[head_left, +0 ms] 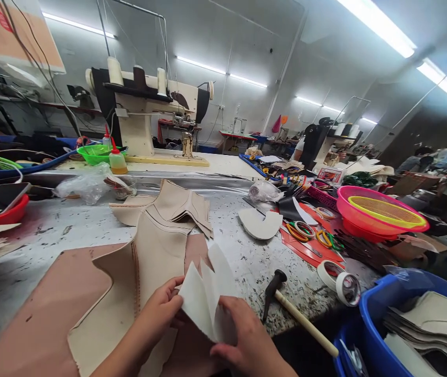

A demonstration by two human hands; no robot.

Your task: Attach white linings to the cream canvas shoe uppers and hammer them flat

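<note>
In the head view, at the lower middle, several thin white cut pieces (196,294) are held fanned between my two hands. They look like leather or lining sheet; I cannot tell which. My left hand (166,301) pinches their left edge between thumb and fingers. On the right side, my right hand (244,331) grips the pieces with the thumb low and fingers above. Under and beyond my left hand lie large beige leather pieces (156,256) with a stitched seam. More beige pieces (174,201) are stacked behind them. A brownish-pink sheet (46,309) lies underneath.
A hammer (305,323) lies right of my hands, near the table edge. Beyond it are tape rolls (348,289), a white curved piece (260,224) and a pink basket (364,209). A blue bin (376,327) of pieces stands lower right. A sewing machine (139,125) stands behind.
</note>
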